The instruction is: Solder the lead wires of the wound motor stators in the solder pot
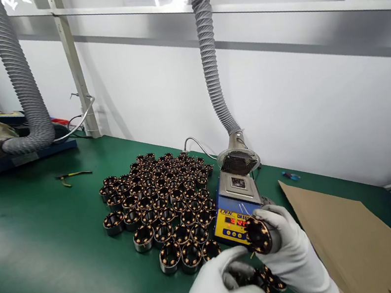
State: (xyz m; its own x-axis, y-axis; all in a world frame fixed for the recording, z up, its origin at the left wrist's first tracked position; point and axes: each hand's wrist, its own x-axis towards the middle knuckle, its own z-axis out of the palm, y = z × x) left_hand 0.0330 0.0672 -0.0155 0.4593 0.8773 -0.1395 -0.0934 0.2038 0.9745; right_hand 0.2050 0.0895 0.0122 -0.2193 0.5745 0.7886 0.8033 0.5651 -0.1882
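Note:
My right hand (287, 246), in a white glove with grey fingertips, is closed around a motor stator (258, 236), a dark ring with copper windings. The stator is tilted so its open face points left, and a short wire end sticks out below it. Lower and to the left, my left hand (226, 286), gloved alike, has its fingers loosely curled, with a gap between thumb and index finger. Its index fingertip is close to the held stator; no contact can be made out. More stators (266, 279) sit just beyond its fingers, partly hidden.
Many stators (160, 202) stand grouped on the green table (49, 261). Behind my right hand is a blue and yellow solder pot (231, 225) with red digits, under an extraction hose (210, 54). Cardboard (364, 238) lies right; yellow-handled cutters (73, 175) lie left.

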